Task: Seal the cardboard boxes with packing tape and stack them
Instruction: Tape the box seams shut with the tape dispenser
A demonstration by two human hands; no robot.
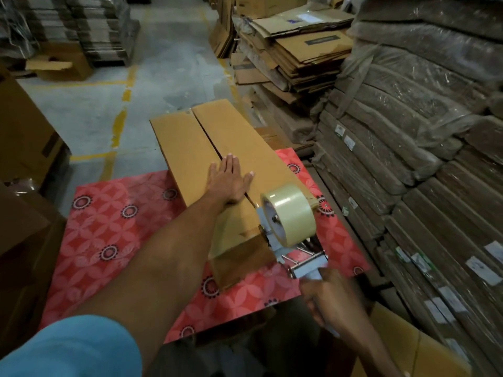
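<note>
A long narrow cardboard box (190, 142) lies on a table with a red patterned cloth (119, 229), its two top flaps meeting along a centre seam. My left hand (230, 180) presses flat on the flaps, fingers straight, across the seam. My right hand (329, 297) grips the handle of a tape dispenser (288, 216) carrying a roll of clear packing tape. The dispenser sits at the box's near end, where a strip of tape runs down the end face.
Tall wrapped bundles of flat cardboard (408, 159) stand close on the right. Loose flattened boxes (294, 50) pile up behind them. Brown cartons (24, 148) stand at the left, an open box (62, 65) sits on the floor beyond, and another carton (408, 349) is at bottom right.
</note>
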